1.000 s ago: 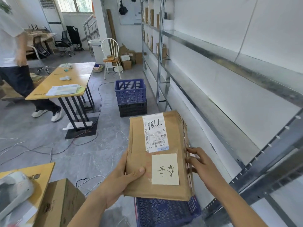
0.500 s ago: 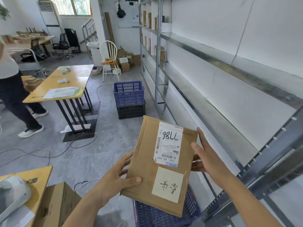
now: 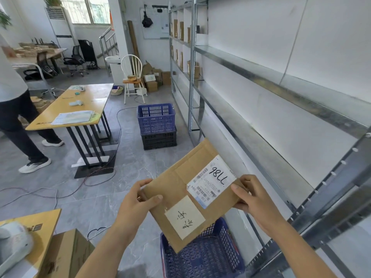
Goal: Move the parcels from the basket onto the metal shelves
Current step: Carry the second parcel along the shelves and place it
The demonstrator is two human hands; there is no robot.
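A flat brown cardboard parcel (image 3: 180, 181) with a white shipping label and a cream sticky note is held in the air above a blue plastic basket (image 3: 210, 255) at my feet. My left hand (image 3: 138, 201) grips its left edge, thumb on top. My right hand (image 3: 251, 195) grips its right edge by the label. The parcel is turned diagonally, its far corner pointing toward the metal shelves (image 3: 261, 137) on the right. The near shelf boards look bare; several brown parcels (image 3: 193, 70) stand on the far shelves.
A second blue basket (image 3: 155, 118) sits stacked on a black crate farther along the aisle. A yellow table (image 3: 80, 103) with papers stands at left, a person (image 3: 16, 109) walking beside it. A cardboard box (image 3: 64, 255) and desk corner are at lower left. Cables cross the floor.
The parcel has rotated clockwise from nearly upright to diagonal and shifted toward the shelves. My right hand moved from its side edge up to the label end. The person at left has stepped along.
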